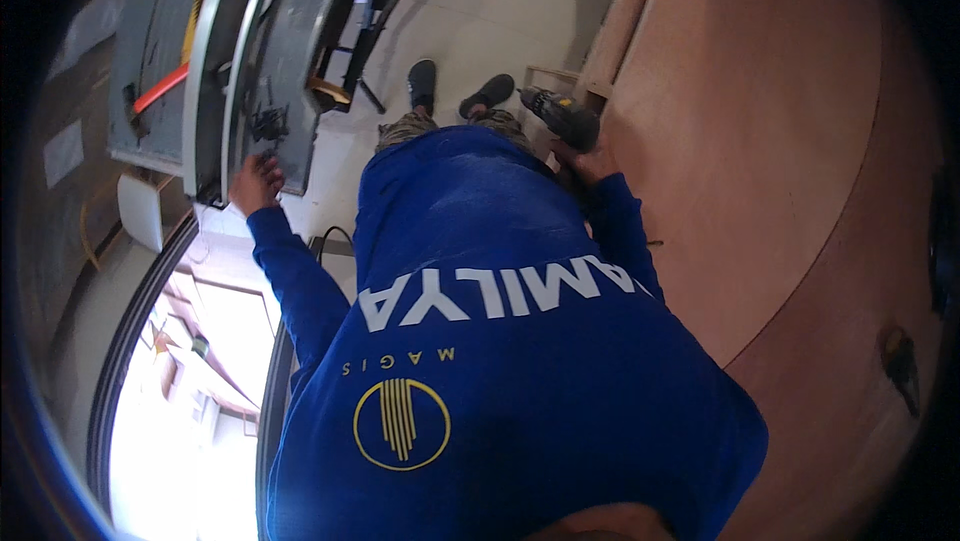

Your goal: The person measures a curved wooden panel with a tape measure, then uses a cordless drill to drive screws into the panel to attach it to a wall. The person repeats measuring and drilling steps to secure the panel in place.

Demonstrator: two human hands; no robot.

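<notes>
My right hand [594, 163] is wrapped round the grip of a dark cordless drill [562, 119], whose nose points away to the left. It is beside the edge of a large reddish-brown board [740, 141]. On the left, my left hand [259, 184] reaches to the near end of a grey metal tray-like surface [296, 141]. Its fingers are bent together at a small heap of dark pieces that look like screws [268, 124]. Whatever may be between those fingertips is too small to make out.
A red-handled tool [160, 89] and a yellow strip [203, 1] lie on the grey surface at far left. A dark-legged stand [372, 41] is ahead of my feet. Another dark tool [901, 369] rests on brown board at far right. Bright doorway or window at lower left.
</notes>
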